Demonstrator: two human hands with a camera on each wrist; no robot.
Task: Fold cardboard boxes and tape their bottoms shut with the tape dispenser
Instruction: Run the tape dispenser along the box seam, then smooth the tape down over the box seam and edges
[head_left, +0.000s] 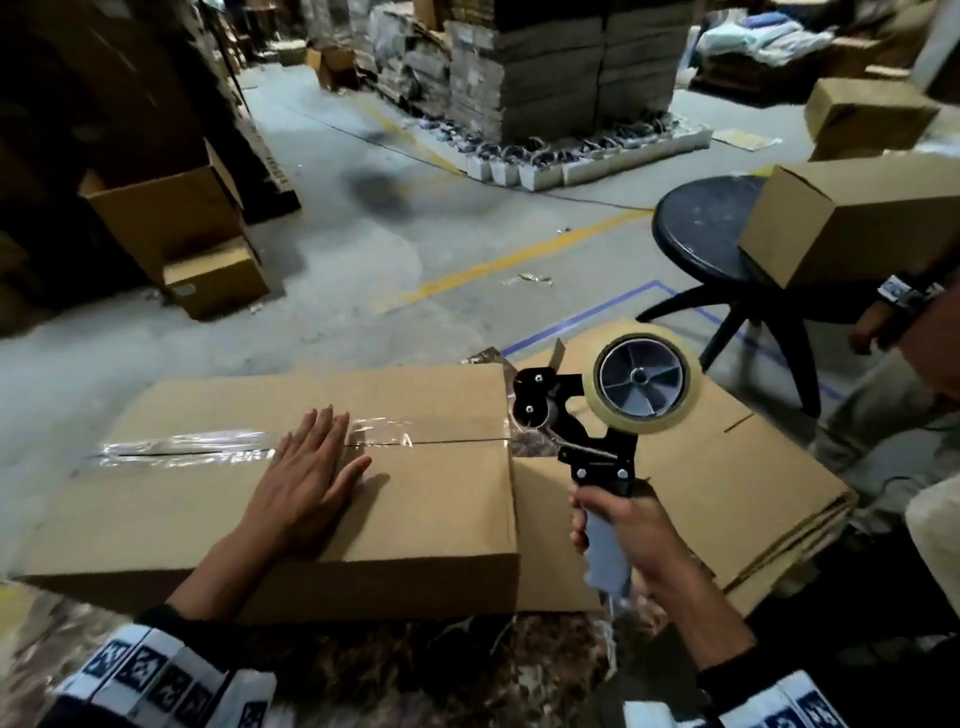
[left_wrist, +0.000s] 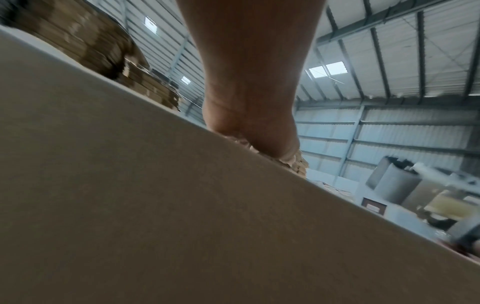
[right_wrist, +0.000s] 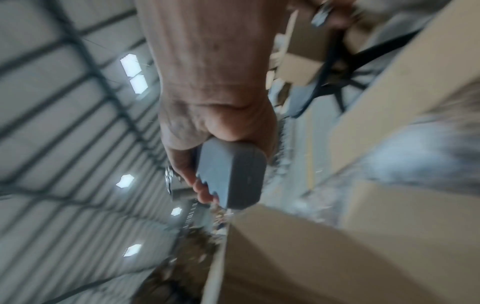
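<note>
**Tape stops short of the box edge**

Head view: the box (head_left: 311, 467) lies bottom-up in front of the person, its two flaps meeting in a seam. A strip of tape (head_left: 208, 444) covers the seam from the far left to about the middle; the stretch toward the right edge looks bare. The left hand (head_left: 306, 475) rests flat on the box, fingers straight and close together, tips on the tape's end. The right hand (head_left: 631, 535) is wrapped round the grey handle of the dispenser (head_left: 592, 410), which is just off the box's right edge, roller beside the corner. The risk, as I judge it: if the seam stays half covered the flaps may spring open, and a wrinkled strip (it already shines unevenly) may peel.

Left wrist view: only the wrist and heel of the left hand (left_wrist: 249, 123) show, pressed on the box (left_wrist: 155, 205); the fingers are hidden.

Right wrist view: blurred, but fingers (right_wrist: 205, 191) curl tightly round the dispenser (right_wrist: 233, 174) handle, with the box (right_wrist: 324, 257) below.
</note>
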